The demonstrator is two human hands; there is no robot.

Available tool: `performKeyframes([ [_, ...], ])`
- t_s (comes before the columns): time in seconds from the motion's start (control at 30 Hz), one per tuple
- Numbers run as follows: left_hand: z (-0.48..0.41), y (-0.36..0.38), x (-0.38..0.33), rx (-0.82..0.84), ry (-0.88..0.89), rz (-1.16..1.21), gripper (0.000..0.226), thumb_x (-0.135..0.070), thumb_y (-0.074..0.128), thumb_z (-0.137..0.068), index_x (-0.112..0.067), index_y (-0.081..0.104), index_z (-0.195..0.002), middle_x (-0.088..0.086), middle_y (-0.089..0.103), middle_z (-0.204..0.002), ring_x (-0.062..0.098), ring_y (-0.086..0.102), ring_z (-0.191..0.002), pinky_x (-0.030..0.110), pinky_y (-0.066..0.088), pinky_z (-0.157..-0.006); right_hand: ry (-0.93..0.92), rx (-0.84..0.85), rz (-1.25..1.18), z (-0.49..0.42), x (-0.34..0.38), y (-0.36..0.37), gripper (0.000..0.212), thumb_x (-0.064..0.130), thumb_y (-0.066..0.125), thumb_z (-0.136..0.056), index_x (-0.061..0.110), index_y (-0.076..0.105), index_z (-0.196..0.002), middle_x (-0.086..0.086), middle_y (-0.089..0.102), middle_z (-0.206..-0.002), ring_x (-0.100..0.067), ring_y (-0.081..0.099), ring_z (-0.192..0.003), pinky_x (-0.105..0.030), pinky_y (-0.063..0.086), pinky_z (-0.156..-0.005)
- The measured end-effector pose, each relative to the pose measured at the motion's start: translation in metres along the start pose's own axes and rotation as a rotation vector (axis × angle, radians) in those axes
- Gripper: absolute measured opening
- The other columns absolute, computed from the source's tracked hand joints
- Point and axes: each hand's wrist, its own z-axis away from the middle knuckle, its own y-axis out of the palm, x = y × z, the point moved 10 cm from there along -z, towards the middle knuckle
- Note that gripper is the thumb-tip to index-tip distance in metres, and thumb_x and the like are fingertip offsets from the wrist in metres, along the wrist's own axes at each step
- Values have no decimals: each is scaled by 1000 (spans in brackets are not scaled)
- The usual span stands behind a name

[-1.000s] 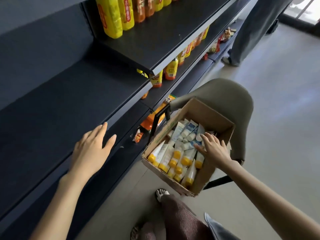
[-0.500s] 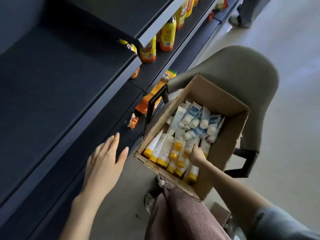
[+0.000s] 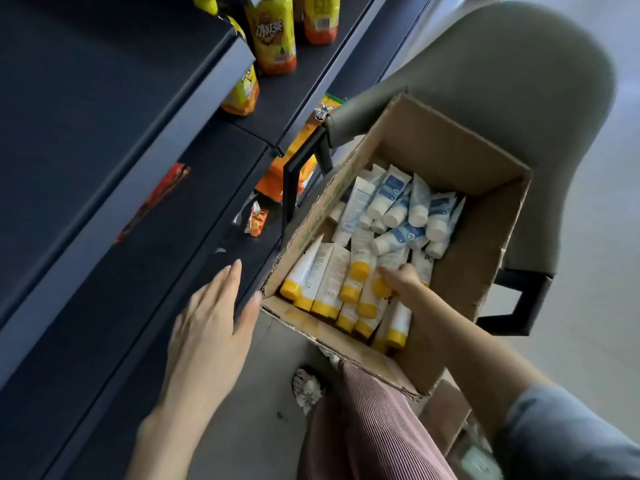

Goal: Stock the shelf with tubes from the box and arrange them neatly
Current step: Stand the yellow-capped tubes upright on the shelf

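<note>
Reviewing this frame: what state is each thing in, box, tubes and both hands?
cardboard box: open-topped, on the grey chair.
yellow-capped tubes: capped, lying side by side at the near end.
blue-labelled tubes: capped, jumbled at the far end.
right hand: inside the box, gripping one of the yellow-capped tubes.
left hand: open, fingers straight, near the shelf edge.
</note>
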Motion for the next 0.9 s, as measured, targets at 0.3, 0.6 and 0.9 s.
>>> performKeyframes([
  [0.3,-4,12,-42,-60,127,136,57,-40,39,-95,-22,30,-147,-6,36,-151,8,23,-139,30,24,-110,129,638,-498,106,-10,25,38,26,65,-88,6,54,-119,-10,68,-96,-19,67,-79,-27,56,-60],
  [0.6,-3,34,-79,8,182,320,55,-44,39,-96,-29,30,-148,-11,38,-149,-1,31,-132,21,30,-104,-657,416,-362,214,79,7,36,15,73,-82,17,52,-111,-2,69,-104,-16,68,-92,-25,56,-70],
  [0.9,2,50,-62,9,-101,1076,30,-43,60,-85,-27,62,-111,-9,73,-95,7,70,-90,20,54,-71,-1060,-13,-169,265,100,-6,34,3,73,-78,15,60,-107,-1,63,-102,-12,60,-96,-30,50,-79],
])
